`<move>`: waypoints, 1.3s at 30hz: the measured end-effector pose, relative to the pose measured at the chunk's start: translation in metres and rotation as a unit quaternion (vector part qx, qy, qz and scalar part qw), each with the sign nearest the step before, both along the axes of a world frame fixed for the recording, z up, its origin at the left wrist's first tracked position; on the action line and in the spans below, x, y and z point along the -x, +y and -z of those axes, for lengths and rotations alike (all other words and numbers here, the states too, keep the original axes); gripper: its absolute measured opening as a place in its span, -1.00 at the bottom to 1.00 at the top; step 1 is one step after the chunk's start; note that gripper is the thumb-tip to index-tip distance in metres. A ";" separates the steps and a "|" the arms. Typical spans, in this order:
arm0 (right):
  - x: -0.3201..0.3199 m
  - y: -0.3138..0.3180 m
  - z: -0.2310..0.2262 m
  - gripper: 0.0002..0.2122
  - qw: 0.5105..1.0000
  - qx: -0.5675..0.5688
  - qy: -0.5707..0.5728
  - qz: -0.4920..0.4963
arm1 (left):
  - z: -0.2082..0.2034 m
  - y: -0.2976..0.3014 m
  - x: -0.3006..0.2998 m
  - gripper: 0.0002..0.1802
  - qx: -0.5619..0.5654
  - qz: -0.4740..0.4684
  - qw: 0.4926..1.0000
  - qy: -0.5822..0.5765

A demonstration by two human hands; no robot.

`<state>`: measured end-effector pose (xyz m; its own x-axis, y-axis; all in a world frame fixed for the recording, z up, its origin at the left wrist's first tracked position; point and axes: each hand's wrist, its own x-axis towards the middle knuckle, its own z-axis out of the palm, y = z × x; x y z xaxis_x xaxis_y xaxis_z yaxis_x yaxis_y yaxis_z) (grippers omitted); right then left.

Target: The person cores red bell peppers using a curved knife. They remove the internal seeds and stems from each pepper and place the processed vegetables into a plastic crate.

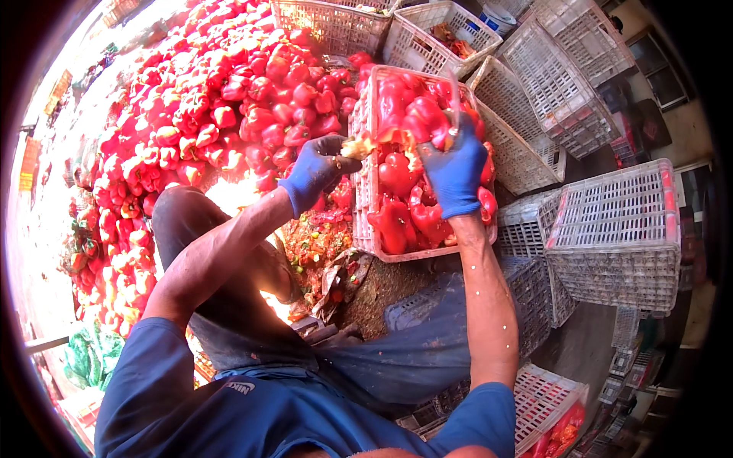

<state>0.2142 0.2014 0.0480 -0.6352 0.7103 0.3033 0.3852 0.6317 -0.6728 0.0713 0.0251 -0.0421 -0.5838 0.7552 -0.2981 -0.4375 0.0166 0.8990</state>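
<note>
My left hand (324, 164), in a blue glove with dark fingers, is closed on a pale yellowish pepper core (356, 147) at the crate's left rim. My right hand (456, 172), gloved alike, is over the crate with its fingers curled round a thin, blurred blade-like tool (456, 99) pointing away from me. Between the hands lies a cut red pepper (401, 140) with its pale inside showing; whether the right fingers touch it I cannot tell. Beneath them, a pinkish plastic crate (365, 221) is filled with opened red bell peppers (397, 175).
A large heap of red bell peppers (229, 99) spreads over the floor at left. Seeds and scraps (313, 244) lie by my foot. Plastic crates (611, 229) stand stacked at right; another crate (439, 38) at the back holds scraps. Green bagged produce (92, 355) is at lower left.
</note>
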 end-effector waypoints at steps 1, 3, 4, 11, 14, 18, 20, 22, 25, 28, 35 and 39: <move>-0.005 0.030 0.019 -0.53 0.986 -0.087 0.144 -0.012 | -0.004 0.005 0.011 -0.81 -0.025 0.005 0.999 -0.020; -0.016 0.067 0.022 -0.51 0.986 -0.113 0.111 0.052 | -0.004 0.002 0.024 -0.89 -0.041 0.049 0.998 0.006; -0.018 0.082 0.027 -0.52 0.982 -0.099 0.155 0.039 | -0.004 0.000 0.022 -0.88 -0.058 0.075 0.996 0.002; -0.017 0.100 0.059 -0.46 0.961 0.122 0.245 -0.024 | -0.001 0.000 -0.003 0.00 -0.015 0.064 0.990 0.126; -0.002 0.037 0.018 -0.51 0.950 0.203 0.235 -0.031 | 0.006 0.002 -0.005 0.12 -0.046 0.045 0.952 0.301; -0.007 0.051 0.014 -0.52 0.973 0.047 0.225 -0.036 | 0.028 0.009 -0.004 -0.04 -0.041 0.066 0.962 0.261; -0.015 0.062 0.002 -0.45 0.965 -0.219 0.146 0.015 | 0.028 0.006 -0.004 -0.23 -0.028 0.055 0.989 0.136; -0.029 0.084 0.001 -0.46 0.963 -0.236 0.068 0.112 | 0.025 0.006 -0.004 -0.32 -0.035 0.052 0.995 0.084; -0.035 0.113 0.030 -0.43 0.944 -0.238 -0.147 0.174 | 0.026 0.007 -0.002 -0.37 -0.027 0.057 0.993 0.104; -0.060 0.151 0.126 -0.66 0.955 -0.218 -0.203 -0.011 | 0.019 0.013 -0.010 -0.41 -0.038 0.100 0.987 0.122; -0.043 0.146 0.104 -0.76 0.967 -0.046 -0.246 -0.033 | 0.011 0.021 -0.024 -0.39 0.045 0.203 0.849 0.485; -0.041 0.135 0.049 -0.71 0.991 -0.070 -0.110 -0.011 | 0.010 0.062 -0.060 -0.31 0.086 0.252 0.723 0.638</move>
